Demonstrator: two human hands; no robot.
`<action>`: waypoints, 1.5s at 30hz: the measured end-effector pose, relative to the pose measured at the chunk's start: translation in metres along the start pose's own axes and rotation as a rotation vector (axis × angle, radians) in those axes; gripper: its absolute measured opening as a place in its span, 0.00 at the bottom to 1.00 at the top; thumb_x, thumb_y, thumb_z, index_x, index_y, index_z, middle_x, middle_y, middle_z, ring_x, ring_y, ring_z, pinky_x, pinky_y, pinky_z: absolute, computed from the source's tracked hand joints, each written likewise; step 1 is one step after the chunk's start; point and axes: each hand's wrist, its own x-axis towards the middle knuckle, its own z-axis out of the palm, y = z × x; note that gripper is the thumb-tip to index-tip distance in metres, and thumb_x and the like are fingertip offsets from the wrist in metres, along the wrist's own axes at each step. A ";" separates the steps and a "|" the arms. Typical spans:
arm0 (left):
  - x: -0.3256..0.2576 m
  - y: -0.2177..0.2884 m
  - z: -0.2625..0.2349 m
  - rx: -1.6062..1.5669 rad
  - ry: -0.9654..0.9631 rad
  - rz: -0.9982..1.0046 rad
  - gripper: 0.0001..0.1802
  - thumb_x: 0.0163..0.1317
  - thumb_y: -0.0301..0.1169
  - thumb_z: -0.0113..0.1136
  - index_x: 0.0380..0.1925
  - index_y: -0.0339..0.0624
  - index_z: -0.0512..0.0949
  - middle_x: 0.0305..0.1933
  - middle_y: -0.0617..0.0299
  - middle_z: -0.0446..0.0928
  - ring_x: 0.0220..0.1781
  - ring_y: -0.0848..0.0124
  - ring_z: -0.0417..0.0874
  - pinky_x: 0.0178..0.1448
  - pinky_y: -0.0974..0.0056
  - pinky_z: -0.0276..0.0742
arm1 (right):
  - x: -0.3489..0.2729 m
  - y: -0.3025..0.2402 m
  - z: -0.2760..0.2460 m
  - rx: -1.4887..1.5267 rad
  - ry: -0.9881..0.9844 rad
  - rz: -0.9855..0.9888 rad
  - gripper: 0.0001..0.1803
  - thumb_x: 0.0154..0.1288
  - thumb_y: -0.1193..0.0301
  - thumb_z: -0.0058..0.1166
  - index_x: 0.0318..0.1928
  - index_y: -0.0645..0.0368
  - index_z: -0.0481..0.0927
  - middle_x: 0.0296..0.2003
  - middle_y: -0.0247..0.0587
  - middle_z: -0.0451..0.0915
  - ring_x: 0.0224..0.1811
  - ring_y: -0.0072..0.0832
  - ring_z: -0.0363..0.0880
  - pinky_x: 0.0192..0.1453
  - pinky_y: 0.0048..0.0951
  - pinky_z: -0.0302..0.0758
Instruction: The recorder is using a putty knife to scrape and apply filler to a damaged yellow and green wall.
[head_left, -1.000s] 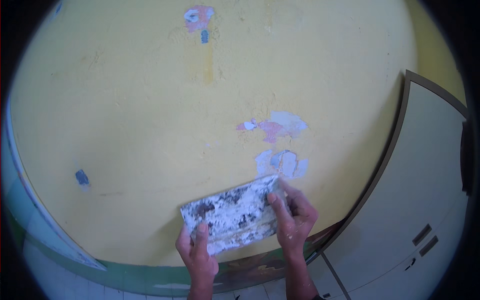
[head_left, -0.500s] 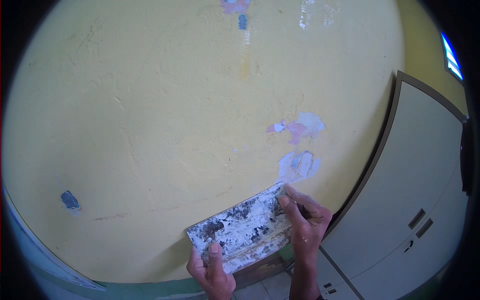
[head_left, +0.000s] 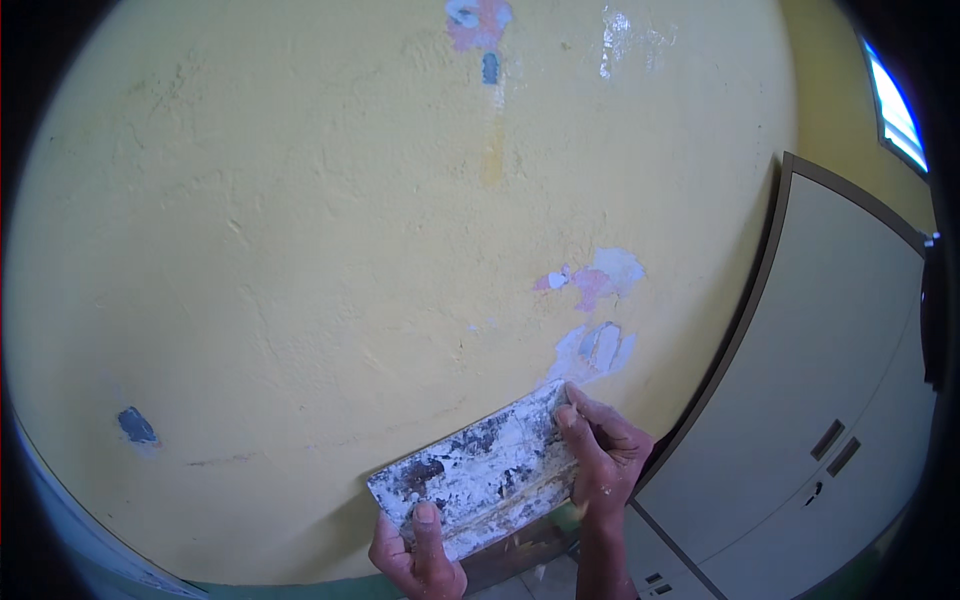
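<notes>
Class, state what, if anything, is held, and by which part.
A white-caked rectangular plate, held by its two short ends: left hand at the left end, right hand at the right end, near the upper corner.

Head camera: left of two side-by-side fisheye lenses worn on the person's head; view upright, unmirrored.
Yellow wall (head_left: 300, 250): faced at close range, with the gaze tilted downward; fills most of the field.
Left hand (head_left: 425, 565) and right hand (head_left: 610, 450): nearest the lens, seen from the wearer's side, low in the field.
Cabinet (head_left: 810, 330): right margin, viewed obliquely, edges bowed by the lens.
</notes>
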 end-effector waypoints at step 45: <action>0.064 0.066 0.053 0.102 -0.394 0.234 0.13 0.75 0.27 0.51 0.51 0.26 0.76 0.40 0.49 0.84 0.41 0.68 0.84 0.47 0.62 0.79 | 0.060 -0.032 0.001 0.299 0.097 0.054 0.12 0.69 0.78 0.60 0.50 0.72 0.84 0.37 0.52 0.88 0.34 0.24 0.85 0.40 0.21 0.80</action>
